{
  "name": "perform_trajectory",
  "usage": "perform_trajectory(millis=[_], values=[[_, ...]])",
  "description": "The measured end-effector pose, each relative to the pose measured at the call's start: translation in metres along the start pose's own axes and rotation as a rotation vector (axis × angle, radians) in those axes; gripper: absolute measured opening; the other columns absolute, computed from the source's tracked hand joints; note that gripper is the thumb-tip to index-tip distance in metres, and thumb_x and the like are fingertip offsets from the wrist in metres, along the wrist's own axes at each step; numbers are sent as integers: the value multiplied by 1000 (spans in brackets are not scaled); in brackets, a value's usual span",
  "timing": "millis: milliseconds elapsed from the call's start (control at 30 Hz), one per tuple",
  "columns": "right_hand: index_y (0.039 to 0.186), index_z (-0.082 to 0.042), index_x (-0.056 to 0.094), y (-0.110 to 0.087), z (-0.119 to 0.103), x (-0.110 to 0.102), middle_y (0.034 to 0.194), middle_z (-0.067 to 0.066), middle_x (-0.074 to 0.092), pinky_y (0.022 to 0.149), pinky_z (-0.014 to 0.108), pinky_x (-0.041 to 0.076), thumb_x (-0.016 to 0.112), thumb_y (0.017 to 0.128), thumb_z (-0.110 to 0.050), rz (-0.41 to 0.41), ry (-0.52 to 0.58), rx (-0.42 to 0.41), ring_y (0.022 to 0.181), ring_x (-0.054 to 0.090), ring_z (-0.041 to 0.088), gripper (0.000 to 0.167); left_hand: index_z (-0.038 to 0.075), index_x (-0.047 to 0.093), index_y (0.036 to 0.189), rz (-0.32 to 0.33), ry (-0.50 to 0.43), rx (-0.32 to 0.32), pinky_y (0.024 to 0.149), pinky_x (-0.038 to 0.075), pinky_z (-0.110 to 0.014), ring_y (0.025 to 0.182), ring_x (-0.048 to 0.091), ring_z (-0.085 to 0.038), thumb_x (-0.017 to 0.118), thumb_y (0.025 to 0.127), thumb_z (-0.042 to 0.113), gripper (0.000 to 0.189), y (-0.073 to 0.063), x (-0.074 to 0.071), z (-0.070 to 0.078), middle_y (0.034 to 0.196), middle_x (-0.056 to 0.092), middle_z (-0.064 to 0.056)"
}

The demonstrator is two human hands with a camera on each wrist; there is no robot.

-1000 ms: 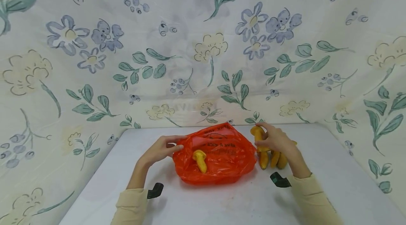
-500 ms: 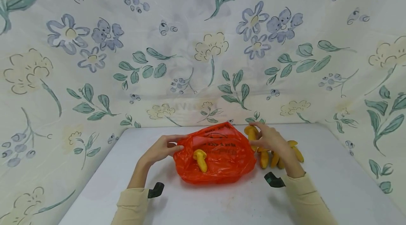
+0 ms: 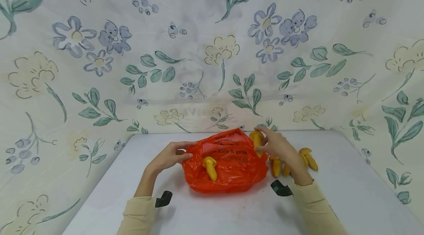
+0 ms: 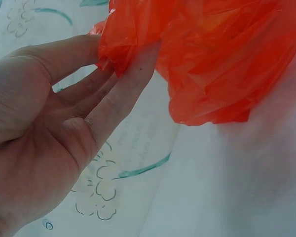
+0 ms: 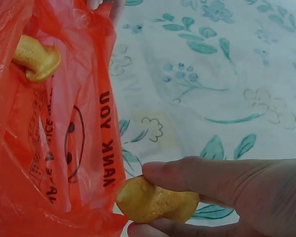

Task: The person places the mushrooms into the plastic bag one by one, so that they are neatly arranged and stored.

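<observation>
A red plastic bag (image 3: 232, 181) with black print lies on its side, its mouth spread wide. My left hand (image 3: 168, 157) pinches the bag's left edge between thumb and fingers; in the left wrist view, the red film (image 4: 130, 37) covers some fingertips. One yellow mushroom (image 3: 210, 168) rests inside the bag. My right hand (image 3: 277, 146) grips another yellow mushroom (image 3: 256, 139) by thumb and fingers, over the bag's right edge. The right wrist view has this mushroom (image 5: 158, 200) right beside the printed bag wall (image 5: 84, 148).
Several more yellow mushrooms (image 3: 275, 168) lie on the white table (image 3: 228, 214) right of the bag, partly hidden by my right forearm. A floral cloth (image 3: 198, 58) hangs behind the table. A dark wrist-camera mount (image 3: 281, 188) juts out from each sleeve.
My right hand has moved left with its mushroom, from above the pile to the bag's right edge, uncovering mushrooms at the right. The left hand keeps its hold on the bag.
</observation>
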State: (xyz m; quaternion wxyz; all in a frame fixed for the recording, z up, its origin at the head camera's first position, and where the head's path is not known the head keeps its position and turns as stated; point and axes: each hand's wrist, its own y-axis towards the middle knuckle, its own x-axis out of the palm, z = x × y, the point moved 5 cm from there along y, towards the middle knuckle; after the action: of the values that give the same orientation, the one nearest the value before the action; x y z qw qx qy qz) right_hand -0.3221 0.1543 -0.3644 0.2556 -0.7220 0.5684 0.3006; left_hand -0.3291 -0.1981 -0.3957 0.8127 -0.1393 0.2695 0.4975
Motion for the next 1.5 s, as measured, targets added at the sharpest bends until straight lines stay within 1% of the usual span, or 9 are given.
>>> perform_trajectory(millis=[200,400,633,767,900,1033,1167,1300,1500], values=[[147,-20,41,2,-7,5,105,12,65,59,28,52,75,86,-20,9,-18,-25,77,58,21,70,14,57,138,-5,17,6,76,61,-33,102,69,-26,66,94,20,45,0,1,0,133,61,-17],[146,-22,41,2,-13,12,102,11,64,50,23,47,76,85,-20,6,-25,-37,73,56,20,70,15,57,138,-6,13,10,77,61,-33,104,68,-27,65,95,17,44,0,2,3,133,61,-17],[146,-25,41,5,-19,18,102,10,63,47,24,49,77,85,-22,-3,-42,-23,77,57,22,71,16,57,139,0,25,8,79,61,-33,106,68,-28,64,95,17,44,0,3,3,133,61,-16],[146,-26,43,6,-23,21,99,9,64,51,25,50,78,84,-23,4,-68,-34,78,57,21,71,17,57,138,6,28,-1,79,61,-33,105,68,-27,64,95,17,44,0,4,2,134,61,-15],[146,-24,43,8,-26,24,97,7,65,58,26,52,78,83,-23,8,-78,-48,78,58,20,72,16,57,138,3,30,-1,78,61,-33,105,68,-27,64,95,16,44,0,4,2,134,61,-16],[146,-21,43,8,-30,25,94,7,64,63,26,49,79,83,-22,12,-76,-71,77,57,20,73,17,57,138,-1,33,4,79,61,-33,106,68,-28,63,95,16,44,1,4,1,133,61,-16],[145,-20,44,9,-35,26,93,6,63,63,25,49,80,82,-22,18,-81,-90,78,57,19,73,18,57,138,0,32,5,79,61,-33,106,67,-28,63,95,16,43,2,3,0,133,61,-16],[144,-19,45,10,-39,29,95,5,63,64,25,51,80,81,-21,21,-86,-114,80,57,19,72,16,58,137,0,34,13,77,61,-33,105,68,-28,64,95,16,43,2,3,1,132,61,-17],[144,-19,47,14,-39,40,95,5,63,65,25,51,80,81,-20,-1,-75,-94,80,56,19,71,15,58,137,-1,29,19,77,61,-33,104,69,-28,64,95,15,43,1,4,3,131,61,-17]])
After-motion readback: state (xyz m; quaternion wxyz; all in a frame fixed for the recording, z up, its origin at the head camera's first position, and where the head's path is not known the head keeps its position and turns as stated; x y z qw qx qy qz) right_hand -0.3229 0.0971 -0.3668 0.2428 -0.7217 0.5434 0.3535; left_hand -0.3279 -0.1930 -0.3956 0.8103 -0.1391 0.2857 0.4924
